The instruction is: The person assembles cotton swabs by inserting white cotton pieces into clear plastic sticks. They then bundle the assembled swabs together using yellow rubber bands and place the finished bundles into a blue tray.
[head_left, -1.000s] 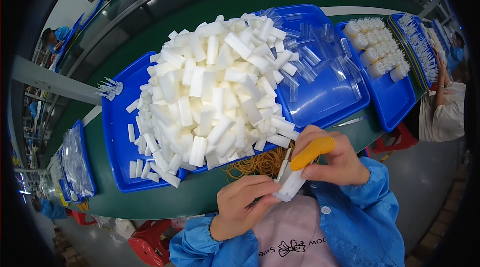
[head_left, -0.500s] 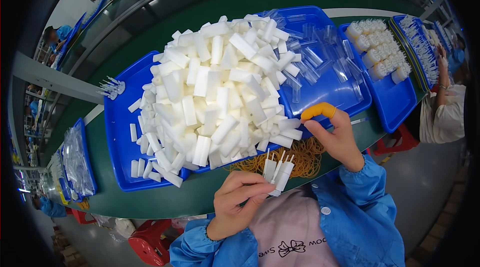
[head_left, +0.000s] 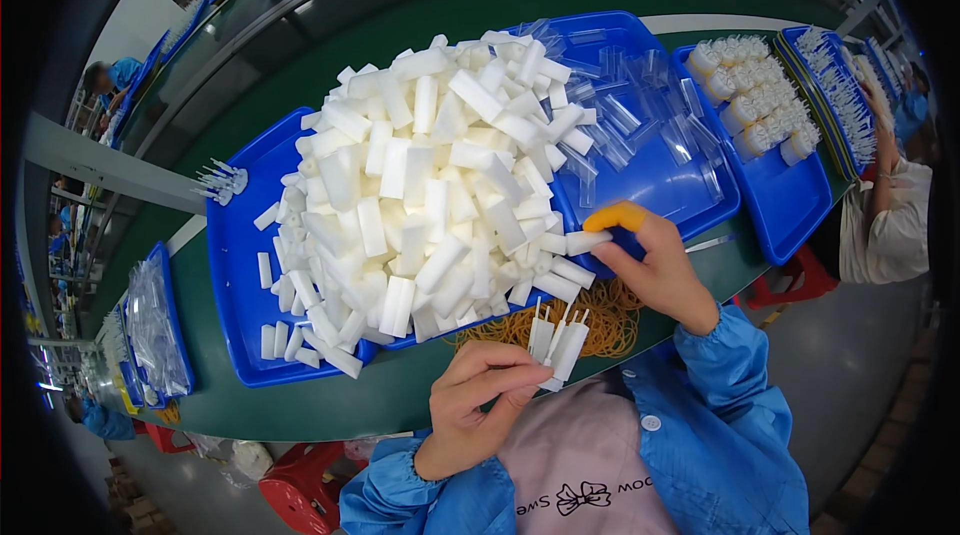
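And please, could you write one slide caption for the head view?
Left hand holds slim white parts; right hand pinches a white block at the heap's edge.

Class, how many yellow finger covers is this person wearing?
1 yellow cover, on the right hand, over the index finger. The left hand shows none; some fingers are partly hidden.

White, white, white: that's the heap of foam blocks [head_left: 420, 185], bright against the vivid blue of the tray [head_left: 238, 270]! And there's a flash of orange-yellow, the finger cot [head_left: 624, 216] on the right hand [head_left: 665, 270]! White again for the slim pieces [head_left: 568, 350] in the left hand [head_left: 480, 400], set off by golden-brown rubber bands [head_left: 615, 323]. Blue jacket [head_left: 720, 450] with a white button [head_left: 651, 422], pale pink shirt [head_left: 570, 435] bearing a black line-drawn bow [head_left: 583, 498], deep green table [head_left: 280, 415], bold red stool [head_left: 300, 497]!
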`<state>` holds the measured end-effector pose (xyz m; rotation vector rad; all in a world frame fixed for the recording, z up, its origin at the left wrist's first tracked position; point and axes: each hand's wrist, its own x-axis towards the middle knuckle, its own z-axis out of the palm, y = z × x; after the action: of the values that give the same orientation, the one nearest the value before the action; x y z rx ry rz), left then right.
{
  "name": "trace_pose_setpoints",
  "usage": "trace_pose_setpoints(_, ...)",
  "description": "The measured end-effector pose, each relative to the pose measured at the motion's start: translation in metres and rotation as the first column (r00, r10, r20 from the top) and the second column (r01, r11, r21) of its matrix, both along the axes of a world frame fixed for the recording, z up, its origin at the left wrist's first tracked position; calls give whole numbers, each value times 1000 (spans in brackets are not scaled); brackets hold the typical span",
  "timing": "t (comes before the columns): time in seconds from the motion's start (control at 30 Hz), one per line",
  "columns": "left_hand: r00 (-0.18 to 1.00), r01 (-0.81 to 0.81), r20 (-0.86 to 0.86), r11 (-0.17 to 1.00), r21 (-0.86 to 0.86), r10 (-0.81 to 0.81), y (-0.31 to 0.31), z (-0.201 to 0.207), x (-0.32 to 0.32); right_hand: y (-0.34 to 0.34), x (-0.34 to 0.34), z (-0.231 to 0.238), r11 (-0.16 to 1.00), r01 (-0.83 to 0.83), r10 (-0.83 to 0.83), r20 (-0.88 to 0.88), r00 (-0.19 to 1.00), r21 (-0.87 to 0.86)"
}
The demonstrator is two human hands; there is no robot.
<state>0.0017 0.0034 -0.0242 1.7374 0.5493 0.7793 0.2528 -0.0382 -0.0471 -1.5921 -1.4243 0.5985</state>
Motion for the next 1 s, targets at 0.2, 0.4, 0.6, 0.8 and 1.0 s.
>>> trace_pose_setpoints(0.2, 996, 82, 9, 977, 195, -85, 3, -1, 0, -22, 1, 30, 985, -120, 30, -573, 819, -120)
trace_pose_setpoints(0.4, 991, 131, -22, 948, 291, -131, 3, 7, 4, -28, 0, 28, 970, -130, -21, -607, 794, -204)
trace_pose_setpoints(0.6, 987, 162, -58, 935, 315, -152, 3, 9, 4, -24, -8, 26, 972, -113, -32, -588, 809, -208)
trace_pose_setpoints(0.8, 982, 180, -125, 886, 427, -139, 1, 12, 7, -23, -19, 16, 981, -166, 101, -459, 883, -104)
trace_pose_setpoints(1.0, 997, 19, -82, 919, 394, 15, -8, 12, 6, -26, -37, 20, 971, -231, 240, -255, 937, 65)
